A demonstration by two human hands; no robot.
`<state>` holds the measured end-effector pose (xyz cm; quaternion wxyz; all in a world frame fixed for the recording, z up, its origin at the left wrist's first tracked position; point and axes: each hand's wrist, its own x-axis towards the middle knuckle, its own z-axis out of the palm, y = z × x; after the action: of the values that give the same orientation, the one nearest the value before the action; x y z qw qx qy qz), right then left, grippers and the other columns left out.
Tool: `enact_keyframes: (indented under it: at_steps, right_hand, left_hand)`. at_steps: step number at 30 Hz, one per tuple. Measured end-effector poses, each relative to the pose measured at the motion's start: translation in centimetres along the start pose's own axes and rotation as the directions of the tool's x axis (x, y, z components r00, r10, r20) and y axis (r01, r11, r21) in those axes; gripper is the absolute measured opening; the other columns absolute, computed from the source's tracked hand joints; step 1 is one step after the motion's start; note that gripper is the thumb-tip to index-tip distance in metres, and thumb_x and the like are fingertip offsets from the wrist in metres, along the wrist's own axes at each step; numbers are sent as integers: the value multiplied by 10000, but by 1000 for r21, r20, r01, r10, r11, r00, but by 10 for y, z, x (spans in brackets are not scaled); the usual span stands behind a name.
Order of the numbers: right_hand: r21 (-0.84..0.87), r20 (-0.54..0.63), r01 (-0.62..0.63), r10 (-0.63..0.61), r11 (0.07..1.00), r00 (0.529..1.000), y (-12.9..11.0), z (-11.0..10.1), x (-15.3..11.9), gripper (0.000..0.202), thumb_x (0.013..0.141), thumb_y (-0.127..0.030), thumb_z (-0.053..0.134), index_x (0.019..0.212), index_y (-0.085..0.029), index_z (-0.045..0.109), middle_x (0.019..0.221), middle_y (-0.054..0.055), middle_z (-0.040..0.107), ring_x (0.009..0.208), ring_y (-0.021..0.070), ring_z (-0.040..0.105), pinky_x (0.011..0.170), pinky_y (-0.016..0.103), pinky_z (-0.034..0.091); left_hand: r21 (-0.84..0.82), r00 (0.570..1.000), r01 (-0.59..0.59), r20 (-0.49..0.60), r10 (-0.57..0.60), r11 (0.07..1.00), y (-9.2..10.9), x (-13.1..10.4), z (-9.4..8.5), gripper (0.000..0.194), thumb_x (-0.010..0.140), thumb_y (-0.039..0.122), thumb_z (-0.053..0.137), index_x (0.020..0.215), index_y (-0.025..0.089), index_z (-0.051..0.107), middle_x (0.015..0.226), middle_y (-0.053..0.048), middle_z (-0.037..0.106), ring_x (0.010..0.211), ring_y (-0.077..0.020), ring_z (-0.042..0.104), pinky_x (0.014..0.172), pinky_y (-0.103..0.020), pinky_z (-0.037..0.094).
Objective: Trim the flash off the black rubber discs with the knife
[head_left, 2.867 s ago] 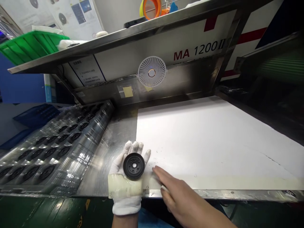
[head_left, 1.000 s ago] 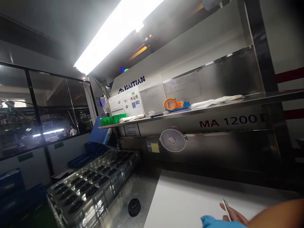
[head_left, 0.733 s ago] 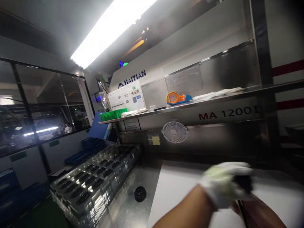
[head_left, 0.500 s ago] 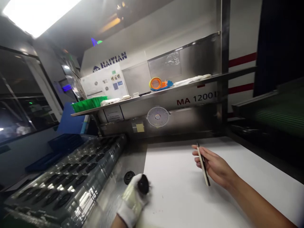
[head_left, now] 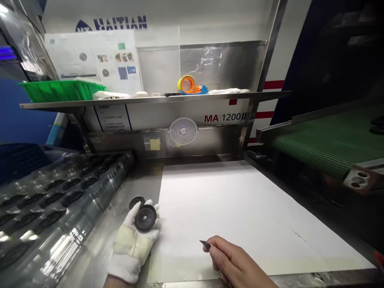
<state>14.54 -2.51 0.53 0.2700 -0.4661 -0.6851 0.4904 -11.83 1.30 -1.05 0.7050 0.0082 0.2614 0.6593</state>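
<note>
Gloved left hand (head_left: pixel 138 237) and bare right hand (head_left: pixel 227 259) are apart, both clamped. One metal table (head_left: pixel 135 177) bears one white sheet (head_left: pixel 216 208), one clear tray (head_left: pixel 91 214) (its discs (head_left: pixel 73 197) blur past counting), one loose disc (head_left: pixel 135 202); the left grips one black disc (head_left: pixel 146 224) near it, the right one pointed tool (head_left: pixel 205 243).

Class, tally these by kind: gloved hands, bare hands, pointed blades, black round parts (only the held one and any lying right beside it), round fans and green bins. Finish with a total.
Gloved left hand: 1
Bare right hand: 1
Pointed blade: 1
Black round parts: 2
Round fan: 1
Green bin: 1
Total: 7
</note>
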Motion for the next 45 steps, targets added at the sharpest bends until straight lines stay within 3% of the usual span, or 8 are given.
enact_keyframes:
  at_steps: [5, 8, 14, 20, 24, 30, 34, 45]
  right_hand:
    - [-251, -80, 30, -51, 968, 996, -1, 9, 1, 353, 958, -463, 339, 714, -225, 433, 666, -47, 478, 635, 128, 449, 578, 241, 331]
    - [-259, -49, 88, -104, 962, 993, -4, 16, 3, 290, 968, -382, 351, 749, -234, 472, 707, -51, 525, 663, 124, 479, 603, 238, 337]
    - [-280, -16, 128, -138, 951, 990, -9, 37, 7, 250, 980, -375, 314, 870, -263, 508, 787, -41, 562, 719, 140, 508, 641, 246, 356]
    - [-319, -31, 149, -167, 936, 985, -7, 39, 8, 330, 989, -414, 275, 745, -238, 411, 753, -46, 540, 673, 134, 480, 596, 244, 327]
    - [-345, -57, 128, -156, 930, 986, -7, 35, 6, 325, 989, -425, 277, 766, -242, 427, 749, -43, 546, 669, 137, 487, 587, 248, 323]
    - [-457, -56, 132, -176, 880, 983, -8, 42, 9, 325, 992, -398, 273, 772, -237, 450, 760, -26, 565, 665, 146, 505, 591, 258, 331]
    - [-479, -56, 149, -199, 865, 978, -10, 46, 12, 315, 995, -390, 273, 774, -239, 440, 749, -36, 567, 651, 136, 509, 587, 254, 327]
    - [-641, -167, 88, -251, 763, 954, 1, 63, 15, 273, 993, -350, 297, 803, -246, 463, 716, -27, 577, 620, 151, 524, 569, 263, 295]
  left_hand:
    - [-203, 977, 205, 94, -189, 958, -41, -18, 15, 156, 791, 178, 620, 930, 107, 621, 1122, -163, 615, 1110, -315, 548, 794, -418, 535]
    - [-193, 995, 97, 12, -97, 976, -56, -23, 10, 221, 761, 120, 610, 980, 129, 629, 1151, -154, 612, 1089, -333, 562, 817, -471, 522]
    - [-259, 996, 87, 43, -78, 962, -65, -28, 4, 327, 795, 212, 605, 1109, 297, 638, 876, -41, 671, 881, -203, 632, 900, -485, 476]
    - [-237, 975, 149, 198, -102, 960, -71, -28, 6, 427, 815, 174, 539, 1207, 342, 576, 1265, -77, 562, 1234, -327, 449, 964, -562, 397]
    - [-245, 976, 170, 178, -128, 955, -71, -25, 6, 375, 836, 278, 561, 1197, 379, 571, 1129, -33, 641, 1085, -250, 567, 881, -436, 482]
    - [-137, 995, -13, 94, 26, 991, -80, -28, 8, 478, 789, 88, 520, 1193, 336, 580, 1179, -61, 606, 1080, -256, 567, 871, -436, 495]
    - [-47, 984, -157, 80, 161, 986, -83, -33, 15, 336, 776, 126, 533, 1079, 230, 637, 868, -50, 620, 848, -209, 605, 750, -393, 529]
    - [-10, 959, -273, -83, 271, 962, -83, -31, 36, 147, 764, 156, 627, 908, 146, 652, 686, 13, 539, 643, -116, 538, 580, -273, 499]
